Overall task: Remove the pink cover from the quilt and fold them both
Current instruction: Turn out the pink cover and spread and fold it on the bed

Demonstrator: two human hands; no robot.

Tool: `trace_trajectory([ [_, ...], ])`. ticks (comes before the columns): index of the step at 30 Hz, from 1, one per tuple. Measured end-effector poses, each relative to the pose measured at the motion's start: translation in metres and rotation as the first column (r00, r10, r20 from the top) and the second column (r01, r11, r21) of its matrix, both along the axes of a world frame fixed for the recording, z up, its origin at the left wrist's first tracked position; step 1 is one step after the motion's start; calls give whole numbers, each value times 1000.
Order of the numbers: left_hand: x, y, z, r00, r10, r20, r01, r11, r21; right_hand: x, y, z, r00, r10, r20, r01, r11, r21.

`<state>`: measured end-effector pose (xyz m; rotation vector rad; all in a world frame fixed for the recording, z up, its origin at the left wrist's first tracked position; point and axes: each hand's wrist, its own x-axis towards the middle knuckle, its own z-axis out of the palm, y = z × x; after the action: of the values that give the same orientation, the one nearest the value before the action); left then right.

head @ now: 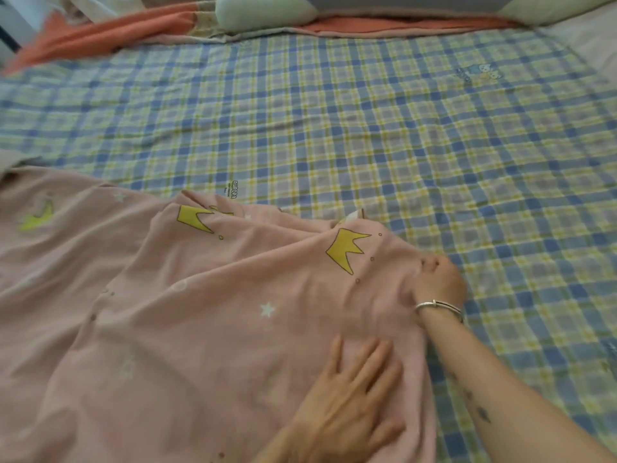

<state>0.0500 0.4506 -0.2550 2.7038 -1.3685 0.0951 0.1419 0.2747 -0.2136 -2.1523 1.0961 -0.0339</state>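
Head view: two hands work the pink cover on the bed.
The pink cover (200,312) sprawls from 6 to 9 o'clock over the plaid sheet (367,128); the quilt cannot be told apart. The left hand (350,396) presses it at 5 o'clock, fingers straight and spread. At 4 o'clock the right hand (440,282) curls on its edge, seemingly pinching. Best to anchor with the palm and draw that edge taut.

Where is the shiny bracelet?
In the head view, the silver bracelet sits on the right wrist, lower right of centre, just behind the right hand, which grips the pink cover beside the plaid sheet.
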Motion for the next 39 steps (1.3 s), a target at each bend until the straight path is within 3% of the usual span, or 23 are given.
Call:
trace_trajectory([
  [2,-35,8,-14,998,-66,0,66,997,43,-21,-1,0,995,-98,17,94,983,161],
  [6,-77,17,-18,997,3,-81,1,999,47,-103,38,-4,1000,4,-19,7,845,535],
  [9,-93,33,-2,995,14,-102,-13,1000,1,-156,51,-9,995,-78,-68,103,797,594],
  [12,-109,51,11,992,76,-100,-78,997,-13,-189,61,-5,991,23,-133,66,780,622],
  [15,-123,72,19,962,239,-128,-249,966,-68,-205,71,-2,980,115,-162,12,778,628],
  [19,-135,109,26,893,440,-90,-449,884,-129,-211,78,-8,985,77,-154,-7,912,411],
  [21,-135,136,33,812,581,-51,-583,805,-110,-211,89,-4,974,119,-193,-70,967,244],
  [22,-134,150,37,731,681,-45,-683,727,-74,-211,95,-1,970,126,-208,-96,984,148],
  [24,-130,179,46,485,871,-76,-874,487,5,-212,109,9,969,174,-177,-189,979,-75],
  [26,-126,207,57,215,958,-187,-951,249,181,-214,125,9,927,363,-95,-374,873,-313],
  [27,-125,219,61,128,964,-233,-932,198,304,-215,137,8,876,479,-51,-458,794,-399],
  [28,-125,230,63,122,964,-237,-905,206,372,-217,148,9,809,587,-26,-533,715,-452],
  [30,-125,246,63,195,954,-227,-876,273,397,-224,173,18,654,757,2,-666,577,-473],
  [34,-133,252,68,372,905,-207,-840,423,339,-251,210,17,307,951,-41,-819,242,-521],
  [36,-141,256,70,407,908,-98,-873,419,249,-261,216,13,249,966,-72,-802,164,-575],
  [39,-147,278,78,173,974,-146,-946,205,252,-264,218,10,205,978,33,-745,178,-643],
])
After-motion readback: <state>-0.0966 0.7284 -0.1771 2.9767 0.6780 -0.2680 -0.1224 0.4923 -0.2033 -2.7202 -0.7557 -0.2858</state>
